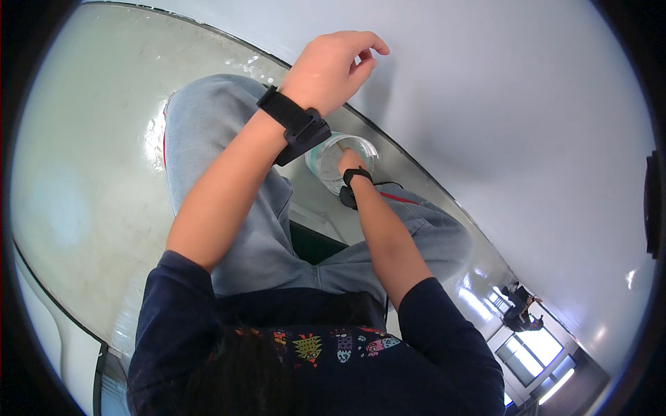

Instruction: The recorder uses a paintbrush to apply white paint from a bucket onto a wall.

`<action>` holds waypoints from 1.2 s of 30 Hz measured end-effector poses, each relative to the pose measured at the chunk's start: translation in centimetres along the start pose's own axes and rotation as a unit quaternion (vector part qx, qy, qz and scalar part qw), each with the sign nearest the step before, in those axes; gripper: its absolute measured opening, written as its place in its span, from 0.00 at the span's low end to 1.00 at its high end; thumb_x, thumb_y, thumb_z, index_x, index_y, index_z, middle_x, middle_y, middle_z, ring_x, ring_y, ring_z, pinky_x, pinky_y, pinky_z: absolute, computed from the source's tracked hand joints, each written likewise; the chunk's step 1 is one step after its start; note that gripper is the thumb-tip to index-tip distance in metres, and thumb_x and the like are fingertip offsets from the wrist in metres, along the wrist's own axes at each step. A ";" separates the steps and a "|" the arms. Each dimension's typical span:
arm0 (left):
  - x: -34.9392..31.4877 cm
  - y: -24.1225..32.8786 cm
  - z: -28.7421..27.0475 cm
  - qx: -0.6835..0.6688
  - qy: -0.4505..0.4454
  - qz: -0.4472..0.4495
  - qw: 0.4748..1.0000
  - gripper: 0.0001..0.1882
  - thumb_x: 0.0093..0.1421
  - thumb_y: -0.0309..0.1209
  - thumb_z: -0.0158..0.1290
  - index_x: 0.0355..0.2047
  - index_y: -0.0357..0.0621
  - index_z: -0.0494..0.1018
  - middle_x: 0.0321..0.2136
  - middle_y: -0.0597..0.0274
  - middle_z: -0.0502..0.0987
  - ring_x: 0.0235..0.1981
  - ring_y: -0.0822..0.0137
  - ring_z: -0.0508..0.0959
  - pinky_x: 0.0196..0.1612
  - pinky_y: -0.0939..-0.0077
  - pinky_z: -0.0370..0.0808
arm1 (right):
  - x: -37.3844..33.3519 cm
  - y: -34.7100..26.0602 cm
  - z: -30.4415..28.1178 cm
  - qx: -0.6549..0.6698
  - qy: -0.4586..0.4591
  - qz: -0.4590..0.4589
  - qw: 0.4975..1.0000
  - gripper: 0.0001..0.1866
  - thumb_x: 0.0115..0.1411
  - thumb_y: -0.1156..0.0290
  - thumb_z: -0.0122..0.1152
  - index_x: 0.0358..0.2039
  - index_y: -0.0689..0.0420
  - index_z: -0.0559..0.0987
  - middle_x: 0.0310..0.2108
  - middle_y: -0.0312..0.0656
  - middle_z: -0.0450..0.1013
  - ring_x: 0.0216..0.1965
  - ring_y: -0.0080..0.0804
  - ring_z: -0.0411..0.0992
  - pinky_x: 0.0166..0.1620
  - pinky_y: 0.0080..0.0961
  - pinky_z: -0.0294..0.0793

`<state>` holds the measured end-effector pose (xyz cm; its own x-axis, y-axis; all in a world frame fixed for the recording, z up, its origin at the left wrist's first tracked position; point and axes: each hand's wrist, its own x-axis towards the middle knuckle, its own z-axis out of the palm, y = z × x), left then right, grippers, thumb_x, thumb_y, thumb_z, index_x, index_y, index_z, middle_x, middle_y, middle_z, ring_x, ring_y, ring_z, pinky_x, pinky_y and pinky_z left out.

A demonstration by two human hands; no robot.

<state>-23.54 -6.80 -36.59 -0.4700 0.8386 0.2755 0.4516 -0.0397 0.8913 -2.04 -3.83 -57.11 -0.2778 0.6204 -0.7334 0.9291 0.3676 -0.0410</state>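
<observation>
My left hand (329,68) is raised close to the white wall, its fingers loosely bent and the thumb apart from the index finger. Nothing shows between them. Down between my knees, my right hand (352,161) reaches into a clear round tub (320,165) with liquid in it. Its fingers are closed, and a short tan edge beside them may be part of a thing held there; what it is stays too small to tell. Each wrist wears a black strap with a small black box.
The white wall (485,90) rises ahead and to the right, meeting the grey-green floor (97,104) at a dark line. Wet, shiny patches and white spots lie along the floor near the wall. At the far right are another person (524,315) and a bright window (531,357).
</observation>
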 end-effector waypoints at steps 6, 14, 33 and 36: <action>0.2 0.0 0.5 0.007 0.014 0.009 1.000 0.08 0.48 0.24 0.47 0.31 0.44 0.70 0.20 0.61 0.71 0.17 0.71 0.68 0.23 0.80 0.67 | 1.5 0.5 0.5 -0.003 -0.001 0.004 1.000 0.15 0.49 0.72 0.42 0.38 0.59 0.69 0.39 0.50 0.67 0.41 0.45 0.65 0.42 0.36 0.65; 0.5 -0.1 0.7 0.020 0.011 0.040 0.999 0.09 0.48 0.23 0.47 0.32 0.44 0.69 0.20 0.61 0.71 0.17 0.70 0.69 0.22 0.79 0.68 | 3.5 1.9 0.0 -0.070 -0.068 -0.067 0.993 0.15 0.49 0.73 0.41 0.37 0.60 0.70 0.40 0.52 0.66 0.43 0.46 0.64 0.44 0.36 0.63; 0.5 -0.2 0.7 0.035 0.026 0.047 0.998 0.08 0.47 0.25 0.46 0.31 0.44 0.69 0.21 0.59 0.71 0.20 0.64 0.71 0.26 0.75 0.69 | 3.7 1.5 1.1 -0.115 -0.074 -0.096 0.986 0.16 0.50 0.72 0.40 0.39 0.59 0.70 0.41 0.51 0.65 0.43 0.45 0.64 0.44 0.35 0.65; 0.3 -0.5 0.8 0.045 0.023 0.049 0.998 0.08 0.47 0.25 0.46 0.30 0.44 0.69 0.21 0.59 0.71 0.20 0.64 0.71 0.26 0.75 0.69 | 3.3 0.8 -0.1 -0.151 -0.113 -0.090 0.978 0.16 0.50 0.71 0.41 0.40 0.59 0.69 0.42 0.50 0.65 0.43 0.45 0.64 0.44 0.35 0.64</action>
<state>-23.34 -6.12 -37.25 -0.4529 0.8076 0.3776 0.5623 -0.0700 0.8240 -2.27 -1.42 -59.48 -0.3374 0.3708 -0.8653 0.7467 0.6651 -0.0062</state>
